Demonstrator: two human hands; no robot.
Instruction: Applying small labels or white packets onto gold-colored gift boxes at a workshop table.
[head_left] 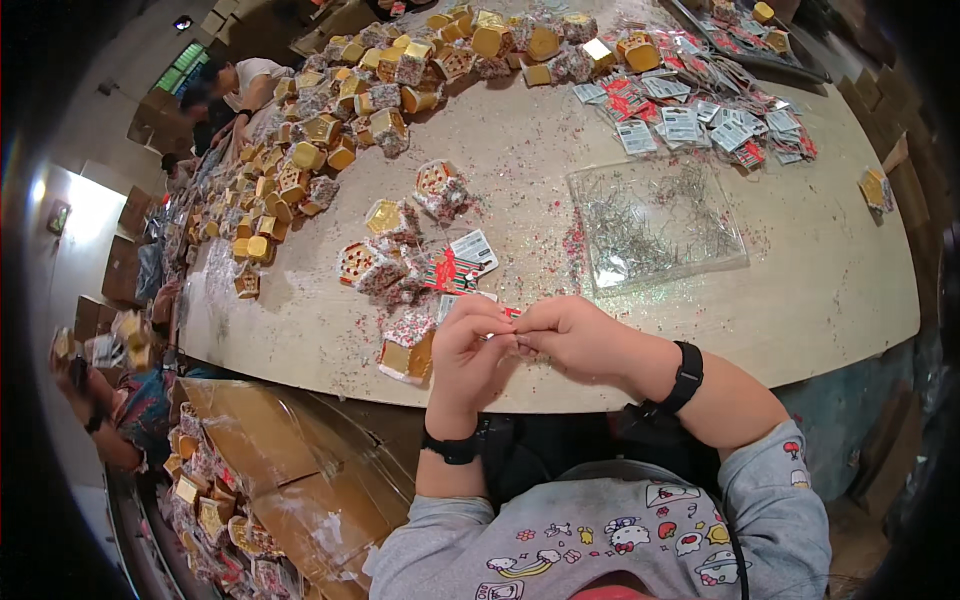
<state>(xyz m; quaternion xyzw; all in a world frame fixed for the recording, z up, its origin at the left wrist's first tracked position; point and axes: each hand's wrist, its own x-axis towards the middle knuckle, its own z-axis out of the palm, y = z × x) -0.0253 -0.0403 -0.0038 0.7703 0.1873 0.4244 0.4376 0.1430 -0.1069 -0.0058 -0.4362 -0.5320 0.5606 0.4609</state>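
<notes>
Near the table's front edge, my left hand (470, 345) and my right hand (570, 335) meet, both closed with fingertips pinched together. What they pinch is small and mostly hidden by the fingers; a bit of red card (512, 312) shows behind them. Just beyond my left hand lie red-and-white tags (474, 250). To its left sits a small house-shaped ornament (405, 355) with a gold base and speckled white edges. Several similar ornaments (370, 268) stand a little farther off.
Beyond my right hand lies a clear plastic tray (735, 262) of thin metal wires. Tags (690, 120) are heaped at the far right, and gold-based ornaments (305, 155) cover the far left. A cardboard box (290, 450) of ornaments stands below. People (250, 85) work at left.
</notes>
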